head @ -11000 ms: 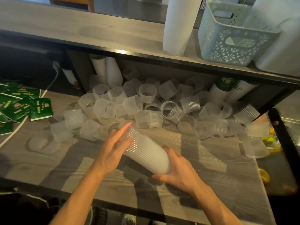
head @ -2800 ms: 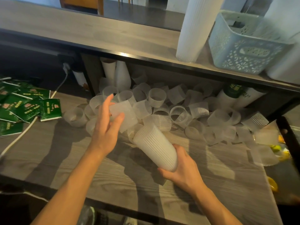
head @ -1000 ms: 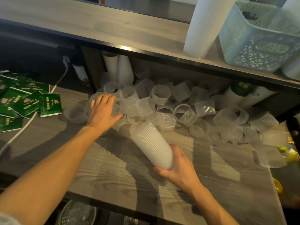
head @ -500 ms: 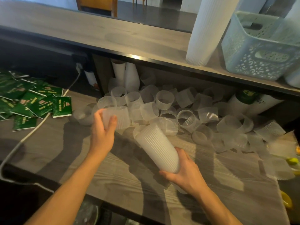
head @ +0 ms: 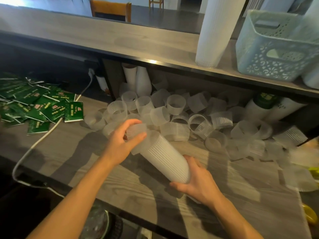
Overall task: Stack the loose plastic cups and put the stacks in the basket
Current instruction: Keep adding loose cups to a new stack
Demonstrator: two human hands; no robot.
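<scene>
Grey wood-grain planks make up the desk (head: 72, 152), with a raised shelf (head: 120, 42) of the same wood running across its far side. Half a second ago the left hand (head: 120, 145) was lifting a single translucent ribbed plastic cup (head: 136, 131) out of the pile beside the stack; now that cup sits at the open mouth of the long tilted stack of nested ribbed cups (head: 165, 156), with the thumb and fingers of the left grip curled round it. The right hand (head: 196, 181) has not shifted: its grip remains wrapped around the stack's lower, closed end, holding it slanted just above the desk. Whether the new cup is fully seated or only starting in, the view does not settle; it looks part-way.

So the stack is about to grow by one, and the same pick-and-nest cycle is plainly the step in hand. Plenty is left: a wide scatter of loose translucent cups (head: 198, 121) lies under the shelf's edge and spreads to the right. The pale blue perforated plastic basket (head: 276, 54) stands on the shelf at the far right, and a tall white stack of cups (head: 214, 31) stands beside it, not in it.

Green printed sachets (head: 43, 106) and a white cable (head: 39, 140) lie on the left, well apart from the work.
</scene>
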